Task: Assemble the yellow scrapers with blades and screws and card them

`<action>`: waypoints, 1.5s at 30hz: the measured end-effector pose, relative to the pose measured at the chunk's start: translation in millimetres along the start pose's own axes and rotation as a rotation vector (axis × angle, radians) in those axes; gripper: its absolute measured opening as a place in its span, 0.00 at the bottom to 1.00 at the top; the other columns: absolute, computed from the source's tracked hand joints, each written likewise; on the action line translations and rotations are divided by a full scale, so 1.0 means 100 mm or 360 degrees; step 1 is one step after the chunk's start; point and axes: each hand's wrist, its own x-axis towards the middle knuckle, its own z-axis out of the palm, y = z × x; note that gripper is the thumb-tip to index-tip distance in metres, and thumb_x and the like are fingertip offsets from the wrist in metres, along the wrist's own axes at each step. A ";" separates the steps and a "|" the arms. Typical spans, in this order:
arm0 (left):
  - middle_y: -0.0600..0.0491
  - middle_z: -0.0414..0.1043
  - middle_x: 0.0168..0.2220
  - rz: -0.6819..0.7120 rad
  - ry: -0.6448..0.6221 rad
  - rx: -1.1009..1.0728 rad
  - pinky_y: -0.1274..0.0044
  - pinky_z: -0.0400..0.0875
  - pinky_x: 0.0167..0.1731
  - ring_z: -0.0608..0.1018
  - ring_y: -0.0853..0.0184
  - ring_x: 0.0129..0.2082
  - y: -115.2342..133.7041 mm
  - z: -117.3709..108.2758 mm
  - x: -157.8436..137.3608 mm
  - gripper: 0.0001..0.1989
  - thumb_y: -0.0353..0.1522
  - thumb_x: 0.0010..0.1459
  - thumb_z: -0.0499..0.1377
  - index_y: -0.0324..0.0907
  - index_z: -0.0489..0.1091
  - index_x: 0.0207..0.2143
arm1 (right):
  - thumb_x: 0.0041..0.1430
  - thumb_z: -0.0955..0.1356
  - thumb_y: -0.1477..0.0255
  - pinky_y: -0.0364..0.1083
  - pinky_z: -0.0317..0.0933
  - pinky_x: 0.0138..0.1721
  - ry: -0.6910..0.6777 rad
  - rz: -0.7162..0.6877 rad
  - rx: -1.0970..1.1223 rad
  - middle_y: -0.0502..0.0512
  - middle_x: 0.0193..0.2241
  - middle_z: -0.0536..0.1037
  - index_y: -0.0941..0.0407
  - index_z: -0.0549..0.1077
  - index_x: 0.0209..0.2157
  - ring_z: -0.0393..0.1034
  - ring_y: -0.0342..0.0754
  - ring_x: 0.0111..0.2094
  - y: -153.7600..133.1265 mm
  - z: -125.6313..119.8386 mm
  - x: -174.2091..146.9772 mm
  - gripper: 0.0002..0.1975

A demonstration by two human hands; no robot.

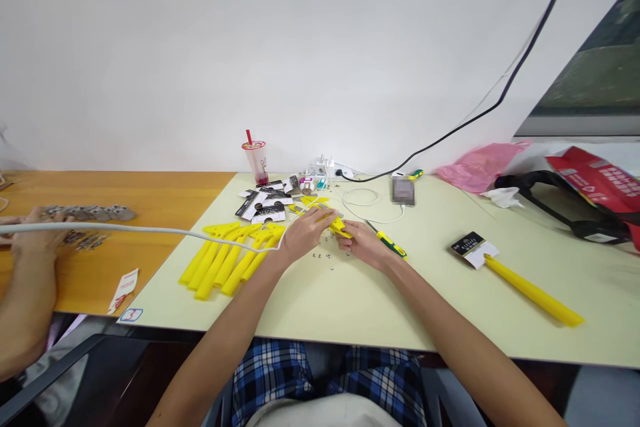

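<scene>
Between my two hands is a yellow plastic scraper handle (340, 225), held above the table. The fingers of my left hand (305, 230) are wrapped over its far side, and my right hand (367, 243) pinches its near right end. Fingers cover much of the handle. Just under it lie several small shiny metal nuts or screws (329, 256). A yellow-and-green screwdriver (393, 245) rests right beside my right hand. Left of my left hand, several similar yellow handles (230, 263) with flared triangular heads lie in a row.
Black-and-white cards (269, 213), a drink cup (257, 163) and a power strip (327, 167) stand behind. A white cable (200, 235) crosses the left side. To the right lie a phone (403, 191) and a carded yellow tool (533, 290). Another person's arm (33, 280) works at left.
</scene>
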 end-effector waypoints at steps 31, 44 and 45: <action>0.47 0.82 0.43 -0.1181 0.1104 -0.1214 0.74 0.76 0.45 0.83 0.61 0.42 0.42 -0.39 0.37 0.16 0.45 0.67 0.67 0.41 0.80 0.46 | 0.70 0.64 0.42 0.46 0.48 0.30 0.0209 -0.0850 -0.1693 0.44 0.24 0.58 0.52 0.67 0.34 0.50 0.44 0.26 -0.80 0.30 0.46 0.27; 0.52 0.81 0.36 -0.1650 0.1229 -0.2320 0.77 0.77 0.38 0.83 0.67 0.36 0.35 -0.45 0.41 0.20 0.40 0.54 0.76 0.41 0.76 0.43 | 0.58 0.74 0.46 0.51 0.59 0.40 0.0520 -0.0043 -0.2463 0.68 0.40 0.81 0.55 0.75 0.40 0.74 0.63 0.45 -0.26 -0.46 0.24 0.26; 0.52 0.81 0.37 -0.1668 0.1185 -0.2372 0.77 0.77 0.38 0.83 0.67 0.37 0.37 -0.44 0.42 0.20 0.38 0.53 0.77 0.40 0.76 0.42 | 0.57 0.75 0.46 0.51 0.59 0.39 0.0549 0.0020 -0.2484 0.69 0.39 0.81 0.55 0.75 0.38 0.75 0.64 0.44 -0.25 -0.46 0.25 0.25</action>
